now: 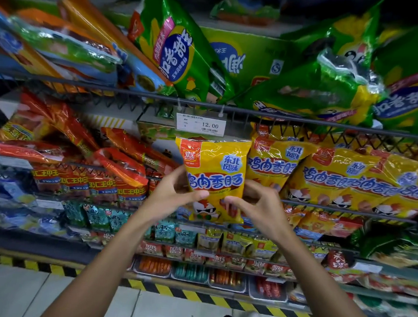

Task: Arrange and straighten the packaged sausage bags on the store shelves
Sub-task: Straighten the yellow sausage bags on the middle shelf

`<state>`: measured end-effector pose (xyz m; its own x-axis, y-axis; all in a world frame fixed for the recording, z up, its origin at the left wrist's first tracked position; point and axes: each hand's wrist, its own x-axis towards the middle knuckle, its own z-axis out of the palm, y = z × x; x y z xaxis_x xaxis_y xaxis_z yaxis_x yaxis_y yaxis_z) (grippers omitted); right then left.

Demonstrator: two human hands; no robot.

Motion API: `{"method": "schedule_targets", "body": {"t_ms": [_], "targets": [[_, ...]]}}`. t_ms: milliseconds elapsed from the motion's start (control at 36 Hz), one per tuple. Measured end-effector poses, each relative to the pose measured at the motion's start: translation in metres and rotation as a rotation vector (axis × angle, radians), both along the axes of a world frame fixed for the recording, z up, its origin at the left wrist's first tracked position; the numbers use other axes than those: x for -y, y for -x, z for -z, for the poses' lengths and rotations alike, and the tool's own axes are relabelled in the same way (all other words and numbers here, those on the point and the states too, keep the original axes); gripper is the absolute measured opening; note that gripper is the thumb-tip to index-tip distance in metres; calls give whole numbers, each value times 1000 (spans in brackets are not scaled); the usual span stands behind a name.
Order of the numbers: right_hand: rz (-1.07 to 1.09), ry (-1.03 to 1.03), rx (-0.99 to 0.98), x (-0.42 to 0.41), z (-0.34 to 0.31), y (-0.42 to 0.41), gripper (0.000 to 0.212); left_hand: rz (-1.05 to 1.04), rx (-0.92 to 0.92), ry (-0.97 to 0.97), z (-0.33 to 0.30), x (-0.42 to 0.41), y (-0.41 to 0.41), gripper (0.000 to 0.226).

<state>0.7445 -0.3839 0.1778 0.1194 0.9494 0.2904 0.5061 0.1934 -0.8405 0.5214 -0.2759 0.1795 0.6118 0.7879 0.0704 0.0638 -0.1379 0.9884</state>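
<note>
Yellow sausage bag (212, 176) held upright in front of the middle shelf, both hands on its lower half. Left hand (174, 195) grips the bag's left edge: fingers (179, 178) curled behind it, thumb (199, 194) pressed across the front just under the blue lettering. Right hand (257, 205) grips the right edge the same way, thumb (232, 200) on the front, fingers (256, 187) wrapped round the side. The two thumb tips sit near each other, a small gap of bag between them. Cartoon print on the bag shows just below the thumbs.

Just right of the right fingers: a row of matching yellow bags (347, 180) leaning on the wire shelf rail (325, 206), overlapping one another. Left of the left fingers: red sausage packs (116, 160) lying tilted and jumbled, with a row of red packs (89, 180) standing below them. Directly above the fingers, beyond the top of the held bag: a white price tag (200, 124) reading 12.00, clipped to the upper rail. Further up: green corn-sausage bags (177, 47), tilted, some blurred. Below the wrists: small teal packets (96, 218) and lower shelves of small packs, then a black-yellow hazard strip (191, 294) along the floor edge.
</note>
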Motion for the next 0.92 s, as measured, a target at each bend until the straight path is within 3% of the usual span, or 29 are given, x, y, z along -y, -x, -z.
{"method": "schedule_targets", "body": {"t_ms": [83,278,361,444,611,778,917], "targets": [[30,-23,-43,-2,0,-2,39,1,-20,-58,0,-7,6,59],[57,-43,-141,-11,-18,-2,31,-144,147,-174,-7,-12,-5,57],[85,-52,-118,-19,-22,-6,9,-174,189,-215,-14,-12,-11,57],[132,-67,-123,-27,-19,-9,30,-198,214,-254,-17,-14,-17,62],[151,-74,-167,-40,-11,-9,24,-194,240,-245,-5,-24,-27,61],[162,6,-110,-46,2,-4,20,-179,202,-222,14,-34,-29,57],[124,81,-85,-49,17,2,19,-93,13,-261,33,-51,-22,50]]}}
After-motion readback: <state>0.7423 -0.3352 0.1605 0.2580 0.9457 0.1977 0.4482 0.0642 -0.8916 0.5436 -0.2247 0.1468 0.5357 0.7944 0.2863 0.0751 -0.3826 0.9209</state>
